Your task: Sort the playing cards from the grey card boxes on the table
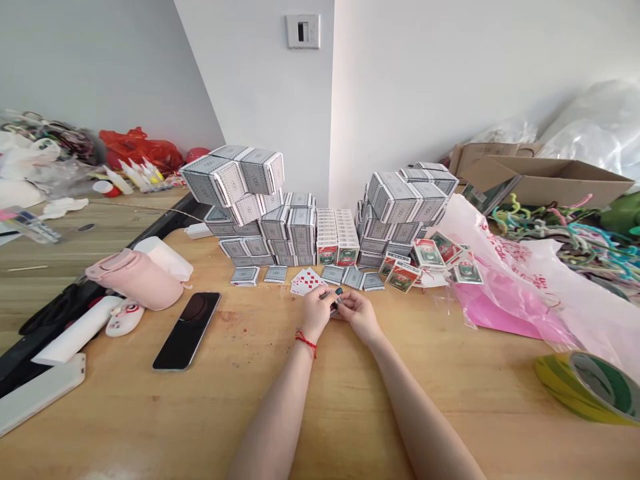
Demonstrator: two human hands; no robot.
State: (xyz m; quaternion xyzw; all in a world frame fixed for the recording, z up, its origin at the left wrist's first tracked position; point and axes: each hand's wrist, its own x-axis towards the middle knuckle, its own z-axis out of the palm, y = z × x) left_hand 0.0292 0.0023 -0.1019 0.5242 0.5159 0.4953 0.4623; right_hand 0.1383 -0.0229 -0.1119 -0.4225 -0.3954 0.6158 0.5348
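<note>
Left hand (316, 315), red string (306, 343) round wrist, and right hand (361, 319) meet over counter (350, 407). Fingers of both clamped on small dark item (339, 291), mostly hidden between them; cannot tell what it is. Face-up playing cards (305, 281) lie fanned just beyond left hand. Card stacks (301, 230) stand behind. Phone (186, 333) lies left of hands.

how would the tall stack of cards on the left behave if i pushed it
The stack would probably topple easily, since a top block juts past those below. Blocks might also slide apart, as their edges look uneven.
</note>
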